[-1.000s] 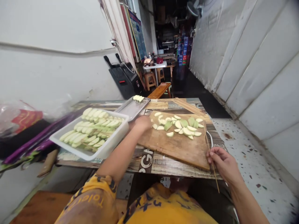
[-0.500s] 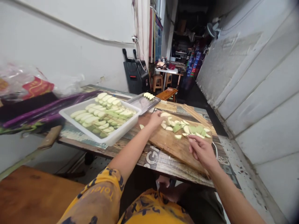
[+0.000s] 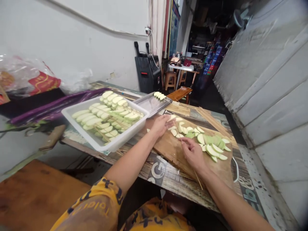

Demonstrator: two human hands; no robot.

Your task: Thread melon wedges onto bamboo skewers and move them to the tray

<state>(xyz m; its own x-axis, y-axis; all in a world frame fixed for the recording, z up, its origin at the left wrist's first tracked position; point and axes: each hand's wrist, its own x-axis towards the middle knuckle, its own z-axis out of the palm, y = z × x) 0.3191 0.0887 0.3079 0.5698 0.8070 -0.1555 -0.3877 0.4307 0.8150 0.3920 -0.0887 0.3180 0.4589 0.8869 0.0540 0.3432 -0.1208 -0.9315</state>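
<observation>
My left hand (image 3: 162,125) is closed around the edge of a pale vegetable slice (image 3: 171,118) over the far left part of a wooden cutting board (image 3: 169,149). Pinched in my right hand (image 3: 193,153) is a thin wooden skewer (image 3: 198,180); its tip slants up toward the left hand, and its tail passes under the right wrist. Whether the tip touches the slice I cannot tell. Loose pale-green slices (image 3: 213,141) lie spread across the board, mostly beyond and right of my right hand. To the left, a white plastic tub (image 3: 113,146) holds rows of skewered slices.
A clear lid (image 3: 154,107) with a few slices lies behind the tub. Bare skewers (image 3: 211,122) lie at the table's far right. Purple eggplants (image 3: 55,107), a plastic bag (image 3: 29,77) and a wooden handle (image 3: 53,137) are at left. A black speaker (image 3: 148,72) stands beyond.
My right hand has moved left toward my left hand, and the skewer in it now shows clearly. The left hand stays at the board's far left. The camera view has shifted slightly.
</observation>
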